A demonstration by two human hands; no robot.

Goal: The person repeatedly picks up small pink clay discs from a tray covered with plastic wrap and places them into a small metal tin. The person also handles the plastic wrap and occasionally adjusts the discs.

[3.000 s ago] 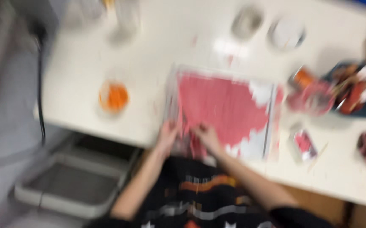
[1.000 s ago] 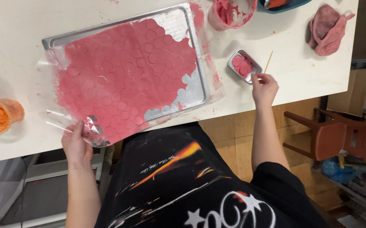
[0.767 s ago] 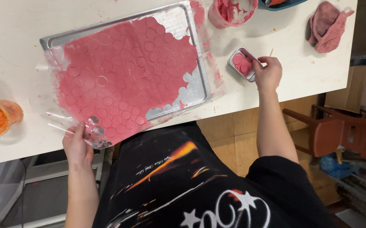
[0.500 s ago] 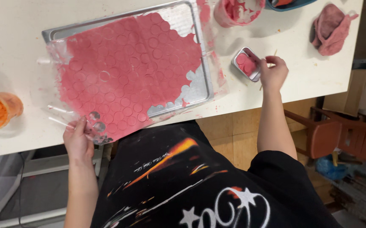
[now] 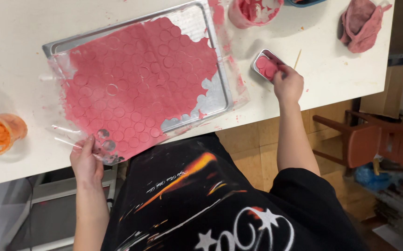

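Cut off at the top edge: a pink cup (image 5: 253, 10) with dough scraps, and only a sliver of a dark bowl beside it. Hard to tell whether the thin wooden stick (image 5: 297, 59) is touched by the right hand (image 5: 289, 85) or just lies beside it. Partly hidden under those fingers: a small metal tin (image 5: 267, 66) filled with pink dough, fingertips curled onto its near corner, pressing on the dough. Spread over a metal tray (image 5: 210, 95) on the white tabletop (image 5: 20, 69): a pink dough sheet (image 5: 136, 88) stamped with circles, lying on clear plastic film (image 5: 71, 135). At the sheet's near-left corner, the left hand (image 5: 86, 160), fingers narrowed in a pinch on the film's edge, just below two punched-out holes. At far left, an orange cup (image 5: 1, 134); at top right, a crumpled pink cloth (image 5: 362, 24).
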